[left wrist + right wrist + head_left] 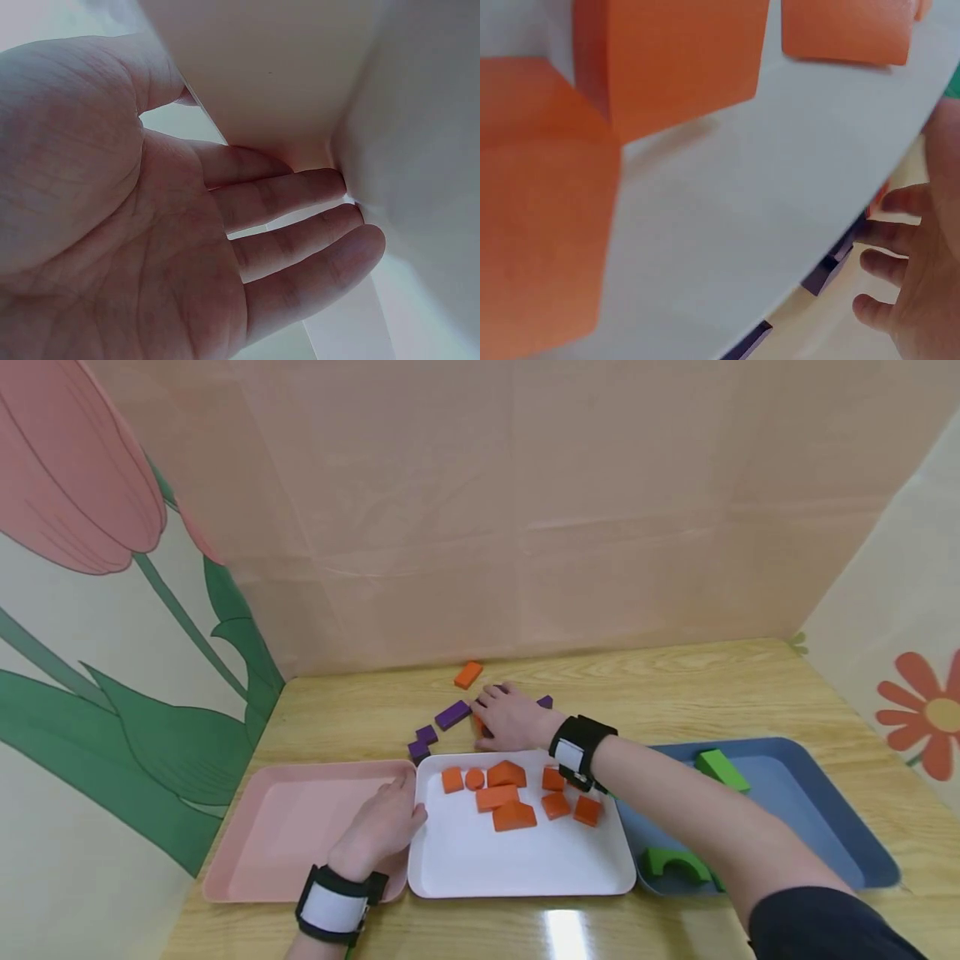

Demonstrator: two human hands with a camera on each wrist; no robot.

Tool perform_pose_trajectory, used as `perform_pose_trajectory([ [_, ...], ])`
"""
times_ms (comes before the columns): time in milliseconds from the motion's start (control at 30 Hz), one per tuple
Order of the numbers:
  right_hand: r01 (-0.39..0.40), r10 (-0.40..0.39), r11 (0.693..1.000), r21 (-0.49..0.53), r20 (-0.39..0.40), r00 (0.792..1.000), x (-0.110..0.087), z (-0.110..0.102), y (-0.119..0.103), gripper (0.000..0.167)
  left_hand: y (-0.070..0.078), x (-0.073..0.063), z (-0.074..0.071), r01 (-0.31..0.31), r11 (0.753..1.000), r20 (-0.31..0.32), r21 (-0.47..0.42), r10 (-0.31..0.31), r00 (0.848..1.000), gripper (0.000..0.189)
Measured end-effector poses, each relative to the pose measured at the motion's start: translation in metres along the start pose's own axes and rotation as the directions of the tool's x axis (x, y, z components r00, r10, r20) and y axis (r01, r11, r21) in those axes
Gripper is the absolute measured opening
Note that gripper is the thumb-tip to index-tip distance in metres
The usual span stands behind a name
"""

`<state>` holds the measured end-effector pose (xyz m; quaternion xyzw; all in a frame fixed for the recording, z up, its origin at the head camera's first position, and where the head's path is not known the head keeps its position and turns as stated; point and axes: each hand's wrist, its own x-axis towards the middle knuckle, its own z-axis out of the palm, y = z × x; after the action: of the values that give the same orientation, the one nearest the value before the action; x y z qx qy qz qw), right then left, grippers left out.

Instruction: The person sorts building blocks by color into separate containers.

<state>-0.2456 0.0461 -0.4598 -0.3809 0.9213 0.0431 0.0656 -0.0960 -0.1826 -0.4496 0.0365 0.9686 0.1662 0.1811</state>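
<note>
My left hand (381, 827) reaches over the pink tray (232, 885), its thumb at the side rim of the white tray (525, 881). In the left wrist view its fingers (292, 259) lie nearly straight against a pale wall. My right hand (517, 717) is beyond the white tray's far rim, palm down over several blocks. Under its fingers show part of an orange block (477, 725) and, in the right wrist view, a dark purple block (829, 270). Those fingers are spread and slightly bent. Several orange blocks (497, 798) of different shapes lie in the white tray.
Purple blocks (452, 716) and an orange block (468, 675) lie on the wooden table (675, 685) behind the trays. At the right, a blue tray (832, 827) holds a green block (722, 770) and a green arch (675, 862); my right forearm crosses over it.
</note>
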Motion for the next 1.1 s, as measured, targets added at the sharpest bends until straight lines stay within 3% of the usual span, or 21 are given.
perform_pose_trajectory([
  [200,0.063,-0.071,0.979,-0.192,-0.037,0.997,0.005,0.001,-0.008,0.045,0.0,0.0,0.0,-0.011,1.0,-0.006,0.001,0.011,1.0,0.067],
  [367,0.112,-0.137,0.953,-0.281,-0.068,0.988,0.008,-0.001,-0.015,0.029,0.0,0.0,0.0,-0.004,1.0,0.0,-0.009,0.004,1.0,0.067],
  [433,0.114,-0.138,0.962,-0.249,-0.082,0.987,0.009,-0.002,-0.017,0.031,-0.001,0.0,0.0,0.001,1.0,0.006,-0.011,-0.001,1.0,0.068],
  [533,0.088,-0.096,0.994,-0.07,-0.116,0.989,0.007,-0.006,-0.017,0.034,-0.001,0.0,0.0,0.003,1.0,0.007,-0.009,-0.003,1.0,0.068],
  [667,0.07,-0.049,0.989,0.127,-0.162,0.986,0.003,-0.011,-0.017,0.025,-0.003,0.001,0.001,-0.009,1.0,-0.006,-0.001,0.009,1.0,0.067],
  [833,0.127,-0.103,0.984,0.123,-0.191,0.976,-0.006,-0.015,-0.021,0.007,-0.005,0.003,0.002,-0.009,1.0,-0.008,0.013,0.009,1.0,0.068],
  [1100,0.181,-0.168,0.975,0.128,-0.104,0.98,-0.024,-0.019,-0.043,0.005,-0.007,0.002,0.003,-0.021,1.0,-0.021,0.012,0.022,1.0,0.068],
])
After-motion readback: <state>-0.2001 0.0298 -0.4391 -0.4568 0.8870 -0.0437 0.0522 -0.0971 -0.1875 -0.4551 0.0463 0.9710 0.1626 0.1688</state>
